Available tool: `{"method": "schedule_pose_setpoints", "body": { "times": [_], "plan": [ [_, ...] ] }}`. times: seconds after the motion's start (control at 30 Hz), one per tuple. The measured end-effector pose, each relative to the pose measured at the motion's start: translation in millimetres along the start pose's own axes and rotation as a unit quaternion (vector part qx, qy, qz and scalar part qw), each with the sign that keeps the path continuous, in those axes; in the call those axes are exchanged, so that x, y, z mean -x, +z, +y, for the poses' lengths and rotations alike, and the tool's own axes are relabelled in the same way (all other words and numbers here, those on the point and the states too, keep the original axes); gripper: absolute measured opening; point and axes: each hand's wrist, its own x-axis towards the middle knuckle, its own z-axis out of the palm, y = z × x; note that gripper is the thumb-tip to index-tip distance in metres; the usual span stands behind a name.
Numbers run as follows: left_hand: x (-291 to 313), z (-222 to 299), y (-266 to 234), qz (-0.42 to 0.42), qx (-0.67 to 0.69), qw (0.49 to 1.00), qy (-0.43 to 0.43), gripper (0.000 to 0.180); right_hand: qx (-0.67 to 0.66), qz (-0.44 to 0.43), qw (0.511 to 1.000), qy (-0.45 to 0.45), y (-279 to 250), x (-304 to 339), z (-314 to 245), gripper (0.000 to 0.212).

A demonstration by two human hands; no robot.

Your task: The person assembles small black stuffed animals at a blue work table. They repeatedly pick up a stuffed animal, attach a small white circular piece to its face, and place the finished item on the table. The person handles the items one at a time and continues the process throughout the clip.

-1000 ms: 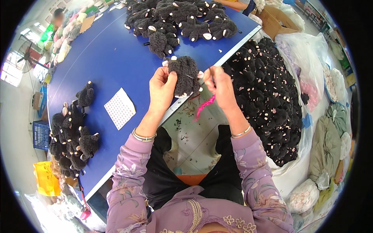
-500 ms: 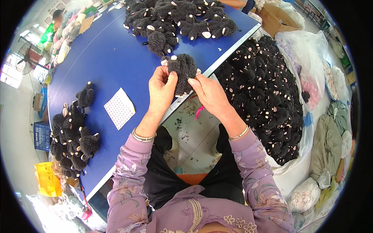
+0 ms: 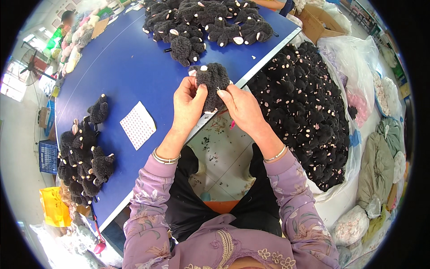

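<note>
Btwn L+R fingers point(image 3: 202, 92), blk plush point(image 3: 212, 77)

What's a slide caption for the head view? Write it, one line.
Left hand holding a fuzzy black plush piece, right hand touching its right side, at a blue table's edge.

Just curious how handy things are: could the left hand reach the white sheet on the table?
Probably yes: the sheet lies uncovered, left of the left hand, with nothing seen between, though that hand holds a plush.

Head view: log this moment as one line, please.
left hand: holding black plush piece | right hand: touching its right edge | white printed sheet: flat on blue table
</note>
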Motion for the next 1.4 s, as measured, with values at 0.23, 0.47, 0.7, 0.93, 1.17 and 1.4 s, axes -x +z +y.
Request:
{"method": "schedule_pose_setpoints", "body": {
  "times": [0.23, 0.47, 0.7, 0.93, 1.17, 1.4],
  "plan": [
    [0, -2, -2, -0.009, -0.014, 1.0, 0.006, 0.007, -0.228, 0.088, 0.969, 0.017, 0, -1, 10, 0.038],
    [1, -2, 2, -0.032, 0.012, 0.999, -0.003, 0.007, -0.257, 0.035, 0.964, 0.05, -11, 0, -3, 0.021],
    [-2, -5, -3, -0.011, 0.032, 0.999, -0.013, 0.005, -0.432, -0.341, 0.835, 0.015, -65, 5, 13, 0.023],
    [-1, -4, -2, -0.088, 0.079, 0.993, -0.026, 0.005, -0.404, 0.084, 0.887, 0.207, -35, -12, 45, 0.034],
    [-2, 1, -7, -0.108, 0.068, 0.991, -0.035, 0.024, -0.473, 0.016, 0.87, 0.141, -13, -9, 26, 0.026],
    [7, 24, 2, -0.159, -0.007, 0.985, -0.063, 0.036, -0.521, 0.027, 0.84, 0.148, -17, -10, 37, 0.027]
  ]
}}
